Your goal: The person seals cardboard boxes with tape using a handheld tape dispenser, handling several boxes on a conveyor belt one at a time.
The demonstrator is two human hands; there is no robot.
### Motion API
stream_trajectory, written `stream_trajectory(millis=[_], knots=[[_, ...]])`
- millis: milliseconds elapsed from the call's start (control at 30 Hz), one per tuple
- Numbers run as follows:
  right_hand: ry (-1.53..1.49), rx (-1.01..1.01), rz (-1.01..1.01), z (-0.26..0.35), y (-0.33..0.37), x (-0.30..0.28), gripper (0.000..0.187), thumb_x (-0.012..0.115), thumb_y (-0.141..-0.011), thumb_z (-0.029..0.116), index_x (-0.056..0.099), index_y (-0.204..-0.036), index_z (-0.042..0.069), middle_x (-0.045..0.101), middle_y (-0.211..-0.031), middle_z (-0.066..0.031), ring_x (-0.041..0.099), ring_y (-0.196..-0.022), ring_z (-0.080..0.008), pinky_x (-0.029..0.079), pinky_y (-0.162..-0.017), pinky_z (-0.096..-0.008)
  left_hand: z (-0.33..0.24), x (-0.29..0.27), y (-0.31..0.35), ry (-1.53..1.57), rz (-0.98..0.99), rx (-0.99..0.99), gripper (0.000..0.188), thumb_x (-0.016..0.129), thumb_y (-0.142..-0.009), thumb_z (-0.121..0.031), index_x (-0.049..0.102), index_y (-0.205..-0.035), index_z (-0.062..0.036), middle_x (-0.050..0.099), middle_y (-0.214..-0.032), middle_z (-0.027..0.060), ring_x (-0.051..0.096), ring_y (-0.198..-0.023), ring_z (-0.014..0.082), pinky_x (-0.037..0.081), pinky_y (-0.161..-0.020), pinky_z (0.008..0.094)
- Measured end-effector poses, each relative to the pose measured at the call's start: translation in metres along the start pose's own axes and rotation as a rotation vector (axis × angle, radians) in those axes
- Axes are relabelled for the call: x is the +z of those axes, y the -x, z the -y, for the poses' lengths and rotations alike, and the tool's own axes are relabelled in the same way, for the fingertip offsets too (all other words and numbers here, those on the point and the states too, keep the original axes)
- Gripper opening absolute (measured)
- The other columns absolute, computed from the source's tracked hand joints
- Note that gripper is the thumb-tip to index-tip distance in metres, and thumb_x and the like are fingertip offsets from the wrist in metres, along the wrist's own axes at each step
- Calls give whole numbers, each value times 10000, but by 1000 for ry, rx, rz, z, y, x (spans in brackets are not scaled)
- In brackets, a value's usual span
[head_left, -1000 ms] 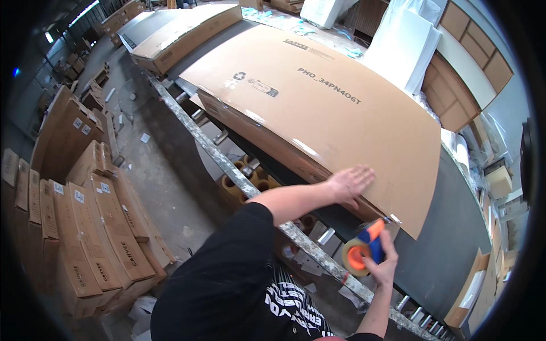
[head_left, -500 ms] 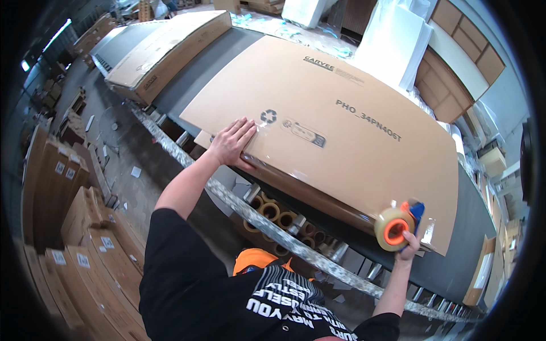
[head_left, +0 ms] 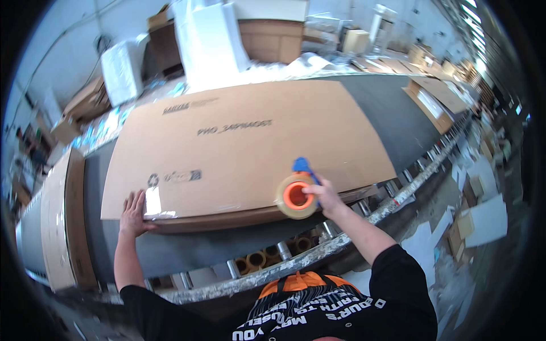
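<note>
A large flat brown cardboard box (head_left: pixel 244 148) lies across the dark conveyor belt, with print on its top face. Against its near left edge rests my left hand (head_left: pixel 134 215), fingers stretched over the top and thumb at the side. A shiny strip of clear tape shows beside those fingers. My right hand (head_left: pixel 324 198) is closed around a tape dispenser (head_left: pixel 297 195), which has a blue end, an orange hub and a wide tape roll. The dispenser is over the box's near edge, right of its middle; whether it touches the cardboard I cannot tell.
Another carton (head_left: pixel 62 221) sits on the belt at the left, and an opened box (head_left: pixel 435 102) at the far right. Under the worn conveyor rail (head_left: pixel 307 256) are several tape rolls. Cardboard and white scraps (head_left: pixel 486 216) litter the floor at right; white wrapped panels (head_left: pixel 207 42) stand behind.
The view has swung to the right. My right hand has brought the tape dispenser leftward along the near edge, away from the right corner. My left hand stays at the near left edge.
</note>
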State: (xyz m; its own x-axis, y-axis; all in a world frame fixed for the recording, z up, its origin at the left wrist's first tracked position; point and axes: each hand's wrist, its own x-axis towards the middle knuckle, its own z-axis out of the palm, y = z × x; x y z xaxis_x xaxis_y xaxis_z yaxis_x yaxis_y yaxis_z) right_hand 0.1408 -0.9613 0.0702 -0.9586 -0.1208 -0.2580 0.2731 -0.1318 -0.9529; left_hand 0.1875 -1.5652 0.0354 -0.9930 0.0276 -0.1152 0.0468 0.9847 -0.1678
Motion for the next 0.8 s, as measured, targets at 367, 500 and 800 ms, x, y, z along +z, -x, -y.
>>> stream_trajectory(millis=[367,500,800], knots=[[142,-132,51,31,-162,-80,665,743,-847,319,542,-1374,-33,632,-1235,-83,580,-1145,-172,421,-1030,-312,-376,-87,-112,470,173,146,1119,560,-819,-782,289,-1546,25,169,-1660,184,57,-1525,455,37,-1214,607],[603,-295,29,23,-249,-137,698,686,-873,490,582,-1372,13,587,-1379,-201,536,-1290,-292,358,-1134,-368,-488,-81,-131,317,-67,-275,904,366,-976,-647,229,-1563,26,172,-1653,206,52,-1524,461,15,-1220,584],[1406,-563,-196,45,-449,-242,894,683,-810,661,488,-1452,71,215,-1618,-264,232,-1469,-474,230,-1191,-575,-498,-82,-111,232,-84,-345,855,481,-955,-584,327,-1516,42,196,-1616,268,97,-1507,482,37,-1218,580]])
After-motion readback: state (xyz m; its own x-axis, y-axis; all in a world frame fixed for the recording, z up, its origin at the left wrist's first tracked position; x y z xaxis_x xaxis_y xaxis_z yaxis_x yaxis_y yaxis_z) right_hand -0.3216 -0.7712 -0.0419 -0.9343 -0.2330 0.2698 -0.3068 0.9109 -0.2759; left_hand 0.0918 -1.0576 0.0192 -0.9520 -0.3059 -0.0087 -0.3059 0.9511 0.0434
